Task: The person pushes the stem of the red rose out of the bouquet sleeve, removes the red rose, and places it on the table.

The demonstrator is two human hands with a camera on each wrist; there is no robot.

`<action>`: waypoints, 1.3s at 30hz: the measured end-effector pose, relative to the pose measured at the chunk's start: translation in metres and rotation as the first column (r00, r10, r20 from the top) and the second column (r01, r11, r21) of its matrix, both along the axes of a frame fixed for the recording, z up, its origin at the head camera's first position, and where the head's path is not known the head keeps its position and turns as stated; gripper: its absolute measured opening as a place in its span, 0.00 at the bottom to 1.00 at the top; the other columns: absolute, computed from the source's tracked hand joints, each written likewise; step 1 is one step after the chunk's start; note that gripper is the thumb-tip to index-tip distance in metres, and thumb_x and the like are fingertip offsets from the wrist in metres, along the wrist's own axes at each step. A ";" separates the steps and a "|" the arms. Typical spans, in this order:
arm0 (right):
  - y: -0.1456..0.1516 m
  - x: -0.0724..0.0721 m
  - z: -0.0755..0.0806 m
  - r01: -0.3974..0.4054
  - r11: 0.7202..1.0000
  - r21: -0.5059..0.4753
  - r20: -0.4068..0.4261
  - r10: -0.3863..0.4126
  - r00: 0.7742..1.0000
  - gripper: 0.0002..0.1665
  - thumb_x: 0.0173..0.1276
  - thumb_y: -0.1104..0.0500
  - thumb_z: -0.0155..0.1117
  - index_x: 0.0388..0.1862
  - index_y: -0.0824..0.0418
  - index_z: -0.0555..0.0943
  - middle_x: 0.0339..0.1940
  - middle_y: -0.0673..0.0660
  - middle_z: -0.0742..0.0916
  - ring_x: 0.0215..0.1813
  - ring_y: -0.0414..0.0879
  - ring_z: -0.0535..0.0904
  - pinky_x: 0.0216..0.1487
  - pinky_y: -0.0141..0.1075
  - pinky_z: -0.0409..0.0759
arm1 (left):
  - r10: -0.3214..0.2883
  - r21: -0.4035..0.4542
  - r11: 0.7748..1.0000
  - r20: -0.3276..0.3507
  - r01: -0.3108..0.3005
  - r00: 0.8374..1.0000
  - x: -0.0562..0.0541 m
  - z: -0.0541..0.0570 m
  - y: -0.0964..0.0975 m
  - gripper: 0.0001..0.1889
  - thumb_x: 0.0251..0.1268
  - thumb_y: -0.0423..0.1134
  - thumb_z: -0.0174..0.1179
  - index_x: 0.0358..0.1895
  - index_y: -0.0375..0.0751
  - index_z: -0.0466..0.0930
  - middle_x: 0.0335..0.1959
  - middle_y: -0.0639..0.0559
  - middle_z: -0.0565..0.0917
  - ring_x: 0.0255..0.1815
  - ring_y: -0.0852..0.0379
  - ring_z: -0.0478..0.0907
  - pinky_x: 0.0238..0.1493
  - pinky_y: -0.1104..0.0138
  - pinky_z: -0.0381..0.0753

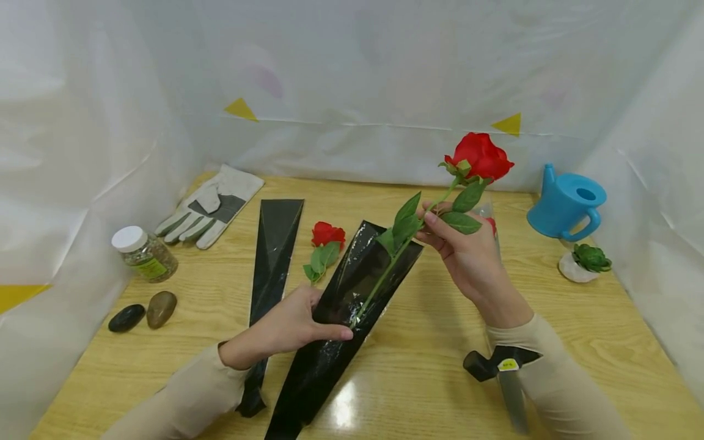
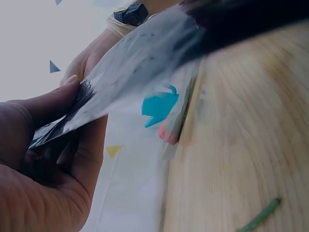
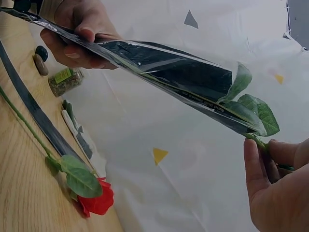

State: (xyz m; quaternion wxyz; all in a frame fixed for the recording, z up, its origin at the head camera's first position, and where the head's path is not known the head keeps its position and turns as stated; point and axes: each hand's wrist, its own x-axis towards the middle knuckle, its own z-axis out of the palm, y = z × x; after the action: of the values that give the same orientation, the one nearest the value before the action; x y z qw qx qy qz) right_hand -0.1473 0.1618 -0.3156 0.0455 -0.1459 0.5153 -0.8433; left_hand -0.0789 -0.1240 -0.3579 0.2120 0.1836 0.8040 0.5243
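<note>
My left hand [image 1: 291, 321] grips a black flower sleeve [image 1: 335, 324] with a clear front, its thumb across the front face and fingers behind. In my right hand [image 1: 467, 256] a red rose [image 1: 481, 157] is pinched by its green stem, just below the bloom. The lower stem lies inside the sleeve, seen through the clear film, while bloom and upper leaves stand out past the sleeve's open end. In the right wrist view, leaves [image 3: 258, 113] come out at the sleeve's mouth beside the right fingertips [image 3: 273, 145]. The stem's lower end is hard to make out.
Left of the held sleeve lie another black sleeve [image 1: 275, 256] and a second red rose [image 1: 328, 234]. Further left are gloves [image 1: 214, 205], a lidded jar [image 1: 145, 256] and two stones [image 1: 161, 309]. Scissors [image 1: 508, 373], a blue watering can [image 1: 569, 205] and a potted succulent [image 1: 585, 263] sit right.
</note>
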 end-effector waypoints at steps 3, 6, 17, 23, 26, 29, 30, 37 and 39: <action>0.002 -0.002 -0.001 0.003 1.000 -0.006 0.000 -0.003 1.000 0.10 0.72 0.71 0.59 0.50 0.71 0.77 0.51 0.63 0.81 0.52 0.52 0.82 0.52 0.43 0.79 | -0.014 0.011 1.000 0.012 0.013 1.000 0.000 -0.001 -0.002 0.18 0.56 0.46 0.74 0.21 0.44 0.74 0.11 0.61 0.55 0.12 0.62 0.51 0.19 0.70 0.59; 0.004 -0.004 -0.002 0.003 1.000 -0.024 -0.013 -0.003 1.000 0.09 0.72 0.72 0.58 0.50 0.72 0.77 0.50 0.63 0.81 0.49 0.51 0.83 0.51 0.42 0.80 | -0.019 0.011 1.000 0.013 0.019 1.000 0.001 -0.002 -0.003 0.19 0.56 0.46 0.74 0.20 0.45 0.74 0.11 0.61 0.55 0.11 0.62 0.52 0.18 0.70 0.59; 0.017 -0.010 0.003 0.050 0.994 -0.102 -0.009 -0.051 0.999 0.07 0.71 0.72 0.59 0.46 0.71 0.78 0.46 0.62 0.84 0.45 0.50 0.85 0.47 0.39 0.81 | -0.026 -0.024 0.999 0.030 0.026 0.999 0.003 -0.003 -0.011 0.30 0.55 0.48 0.75 0.14 0.48 0.59 0.11 0.61 0.52 0.11 0.62 0.49 0.16 0.70 0.56; 0.028 -0.013 0.006 0.064 0.981 -0.185 -0.008 -0.067 0.998 0.12 0.71 0.74 0.58 0.52 0.77 0.77 0.47 0.64 0.85 0.45 0.51 0.86 0.46 0.38 0.82 | -0.069 -0.011 0.998 0.036 0.070 0.997 0.005 -0.005 -0.016 0.20 0.56 0.46 0.75 0.18 0.45 0.72 0.11 0.61 0.56 0.11 0.62 0.52 0.17 0.70 0.58; 0.034 -0.015 0.008 0.093 0.965 -0.243 0.013 -0.093 0.996 0.13 0.70 0.74 0.57 0.53 0.77 0.77 0.45 0.64 0.86 0.41 0.52 0.87 0.42 0.37 0.83 | -0.107 0.003 0.994 0.027 0.107 0.994 0.006 -0.006 -0.020 0.14 0.56 0.45 0.74 0.24 0.44 0.78 0.11 0.61 0.59 0.12 0.63 0.56 0.19 0.71 0.61; 0.041 -0.016 0.011 0.129 0.938 -0.321 0.027 -0.127 0.992 0.13 0.70 0.75 0.57 0.52 0.77 0.77 0.46 0.65 0.85 0.40 0.53 0.87 0.42 0.38 0.83 | -0.144 0.017 0.990 0.013 0.144 0.990 0.007 -0.007 -0.024 0.12 0.57 0.43 0.74 0.27 0.43 0.80 0.12 0.62 0.60 0.14 0.64 0.60 0.21 0.72 0.63; 0.044 -0.017 0.012 0.141 0.930 -0.340 0.031 -0.139 0.990 0.13 0.70 0.76 0.57 0.52 0.77 0.76 0.47 0.65 0.85 0.40 0.54 0.87 0.43 0.39 0.83 | -0.155 0.020 0.988 0.008 0.155 0.988 0.008 -0.007 -0.025 0.12 0.57 0.43 0.74 0.27 0.43 0.80 0.12 0.62 0.61 0.15 0.64 0.61 0.22 0.72 0.64; 0.076 -0.028 0.029 0.229 0.810 -0.540 0.106 -0.205 0.973 0.21 0.68 0.76 0.58 0.59 0.73 0.72 0.49 0.67 0.82 0.46 0.58 0.84 0.46 0.45 0.82 | -0.253 0.059 0.966 0.001 0.253 0.967 0.008 -0.004 -0.029 0.08 0.59 0.41 0.73 0.31 0.42 0.84 0.16 0.62 0.70 0.19 0.66 0.68 0.25 0.73 0.68; 0.086 -0.033 0.032 0.258 0.752 -0.606 0.135 -0.222 0.966 0.20 0.67 0.77 0.58 0.58 0.72 0.72 0.48 0.68 0.82 0.45 0.59 0.84 0.45 0.45 0.83 | -0.264 0.051 0.963 0.003 0.264 0.964 0.007 -0.001 -0.028 0.09 0.59 0.42 0.73 0.30 0.43 0.83 0.15 0.63 0.67 0.18 0.66 0.66 0.25 0.73 0.67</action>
State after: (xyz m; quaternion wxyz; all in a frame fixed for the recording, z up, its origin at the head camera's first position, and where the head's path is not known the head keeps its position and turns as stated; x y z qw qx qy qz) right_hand -0.1801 0.2482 -0.2831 -0.0993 -0.0625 0.2231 -0.9677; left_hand -0.0714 -0.1525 -0.3586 0.2791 0.2918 0.7579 0.5124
